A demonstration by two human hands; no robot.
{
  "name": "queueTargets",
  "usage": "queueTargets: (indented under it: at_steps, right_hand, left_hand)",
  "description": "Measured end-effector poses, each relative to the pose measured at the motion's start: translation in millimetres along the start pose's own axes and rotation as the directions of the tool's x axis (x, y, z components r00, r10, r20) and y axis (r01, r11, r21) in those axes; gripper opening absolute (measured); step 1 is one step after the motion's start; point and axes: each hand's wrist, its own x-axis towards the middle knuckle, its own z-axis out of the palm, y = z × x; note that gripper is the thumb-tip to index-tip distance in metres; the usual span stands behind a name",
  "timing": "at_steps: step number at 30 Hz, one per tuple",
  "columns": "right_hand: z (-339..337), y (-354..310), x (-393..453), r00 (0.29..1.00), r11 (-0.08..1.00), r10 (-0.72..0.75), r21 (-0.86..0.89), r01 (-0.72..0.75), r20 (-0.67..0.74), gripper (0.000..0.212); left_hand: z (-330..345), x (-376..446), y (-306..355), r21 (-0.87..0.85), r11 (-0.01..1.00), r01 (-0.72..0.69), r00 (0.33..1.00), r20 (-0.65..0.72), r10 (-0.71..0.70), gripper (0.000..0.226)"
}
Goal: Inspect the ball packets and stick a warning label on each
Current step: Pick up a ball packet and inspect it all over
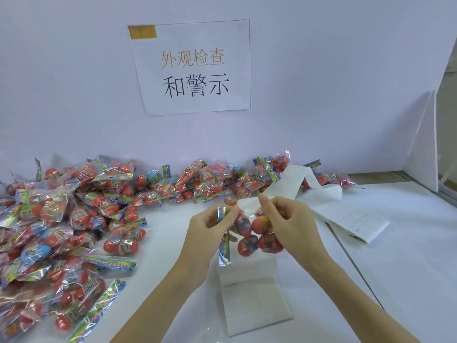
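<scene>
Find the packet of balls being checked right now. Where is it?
In the head view, the packet is at centre, held above the white table by the left hand and right hand, right of the packet pile.

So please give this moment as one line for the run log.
step: inspecting | left hand: pinches packet header | right hand: grips packet | label strip: on table under hands | pile: at left

Factory inspection station: white bench (395, 280), partition with printed station sign (193, 68), bulk packets (74, 214), label strip (296, 179).
</scene>
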Motion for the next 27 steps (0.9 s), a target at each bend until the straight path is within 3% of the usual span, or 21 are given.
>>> queueTargets:
  at_steps: [2,5,7,11,16,19,22,24,27]
  right_hand:
    - [-1.2,-0.3,2.2,0.993,0.998,0.026,0.057,-0.032,0.112,0.043]
    - [-4.8,2.1,4.5,0.967,0.999,-0.011,0.055,-0.003,0.254,0.017]
    - [-4.9,6.2,4.3,0.971,0.999,-0.041,0.023,0.037,0.234,0.014]
    - [-4.4,8.2,7.2,0.996,1.0,-0.001,0.003,0.001,0.087,0.032]
    - [-2.4,5.0,6.2,1.0,0.998,-0.03,-0.05,0.03,0.004,0.039]
    - [-5.4,3.7,7.9,0.988,0.993,0.071,0.087,-0.084,0.14,0.05]
    - [-10.2,2.0,7.0,0.909,0.951,0.177,0.174,-0.258,0.378,0.038]
    - [-10.5,2.4,7.0,0.902,0.936,0.199,0.199,-0.291,0.384,0.03]
    - [-9.6,2.1,6.3,0.918,0.957,0.163,0.168,-0.236,0.361,0.024]
  left_hand:
    - [-1.4,1.6,0.6,-0.011,1.0,-0.006,0.997,-0.081,0.005,0.012]
    - [-6.2,4.6,2.3,-0.027,0.999,0.035,0.989,-0.142,-0.039,0.009]
    - [-7.4,3.7,3.3,-0.033,0.998,0.051,0.988,-0.145,-0.055,0.009]
    - [-6.6,2.3,6.1,-0.082,0.994,0.073,0.991,-0.109,-0.082,0.013]
    - [-3.2,1.5,4.4,-0.137,0.989,0.048,0.991,-0.116,-0.064,0.02]
    - [-3.9,3.0,0.1,-0.118,0.993,0.012,0.98,-0.196,-0.035,0.015]
    - [-6.2,5.6,-3.5,-0.1,0.995,0.018,0.966,-0.253,-0.043,0.017]
    - [-7.6,7.3,-2.1,-0.077,0.996,0.041,0.971,-0.232,-0.058,0.017]
    - [-8.9,7.1,3.0,-0.018,0.996,0.083,0.993,-0.079,-0.084,0.021]
